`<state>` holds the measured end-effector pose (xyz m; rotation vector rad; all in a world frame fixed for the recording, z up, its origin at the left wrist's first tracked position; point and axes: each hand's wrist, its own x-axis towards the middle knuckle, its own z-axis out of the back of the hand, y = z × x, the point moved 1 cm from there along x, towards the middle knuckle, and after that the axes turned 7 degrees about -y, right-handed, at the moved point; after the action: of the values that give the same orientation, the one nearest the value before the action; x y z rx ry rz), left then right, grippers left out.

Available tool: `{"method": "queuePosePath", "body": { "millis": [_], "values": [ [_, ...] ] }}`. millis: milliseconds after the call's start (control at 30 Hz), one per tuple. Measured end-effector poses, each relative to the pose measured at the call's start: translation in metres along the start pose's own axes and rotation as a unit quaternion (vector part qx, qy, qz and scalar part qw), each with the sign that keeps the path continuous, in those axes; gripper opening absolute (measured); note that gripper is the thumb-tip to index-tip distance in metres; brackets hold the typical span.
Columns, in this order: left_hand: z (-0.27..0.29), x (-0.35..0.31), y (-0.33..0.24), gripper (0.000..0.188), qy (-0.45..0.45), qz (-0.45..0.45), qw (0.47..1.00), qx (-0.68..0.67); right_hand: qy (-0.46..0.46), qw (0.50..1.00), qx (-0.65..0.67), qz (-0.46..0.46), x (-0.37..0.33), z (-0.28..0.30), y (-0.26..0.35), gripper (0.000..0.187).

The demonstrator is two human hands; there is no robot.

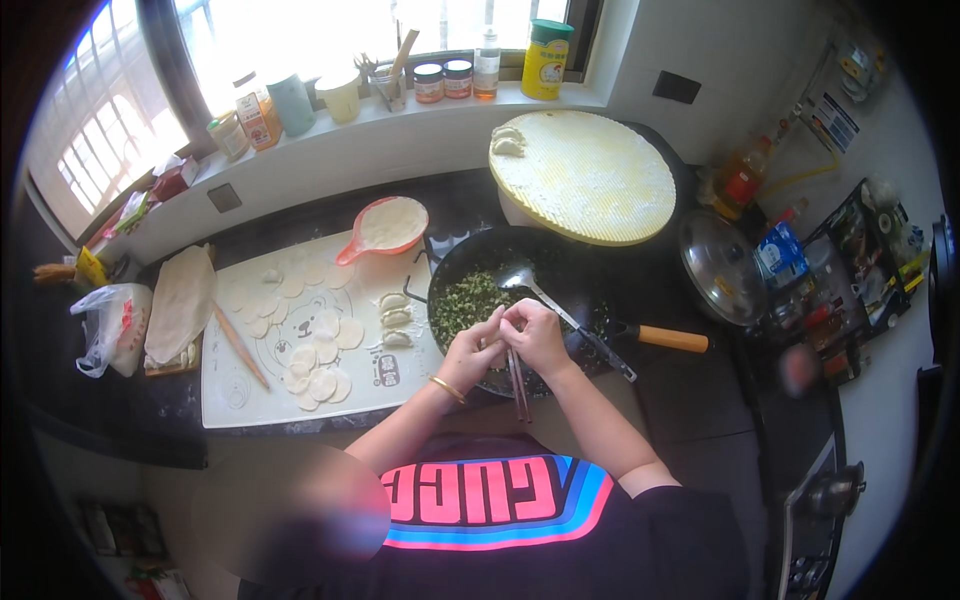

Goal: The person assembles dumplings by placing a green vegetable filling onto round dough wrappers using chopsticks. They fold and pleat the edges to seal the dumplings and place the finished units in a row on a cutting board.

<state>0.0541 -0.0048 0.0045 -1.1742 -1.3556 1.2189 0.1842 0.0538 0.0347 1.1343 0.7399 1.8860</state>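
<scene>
Chopped green filling (462, 299) lies in a round black wok (590, 262) at the centre of the frame. Above it, the left hand (474, 352) and right hand (537, 335) meet, fingers drawn in to a pinch; whether anything sits between the fingertips cannot be told. Brown chopsticks (519, 390) cross the wok's lower rim, and a silver ladle with a dark handle (517, 277) rests inside. Left of centre, a white rectangular mat (232, 395) bears thin round dough wrappers (324, 384) and a column of pale folded dumplings (396, 321). A yellow round tray (585, 180) stands upper right.
</scene>
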Motion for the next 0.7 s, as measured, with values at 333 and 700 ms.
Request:
{"method": "queuePosePath", "body": {
  "millis": [333, 700],
  "values": [
    [0.008, -0.003, -0.001, 0.047, -0.021, 0.104, 0.975, -0.194, 0.023, 0.996, -0.079, 0.025, -0.003, -0.018, -0.006, 0.011],
    [0.138, -0.03, 0.023, 0.048, 0.059, 0.121, 0.984, 0.116, 0.129, 0.991, -0.038, -0.008, -0.032, -0.098, 0.037, 0.011]
  ]
}}
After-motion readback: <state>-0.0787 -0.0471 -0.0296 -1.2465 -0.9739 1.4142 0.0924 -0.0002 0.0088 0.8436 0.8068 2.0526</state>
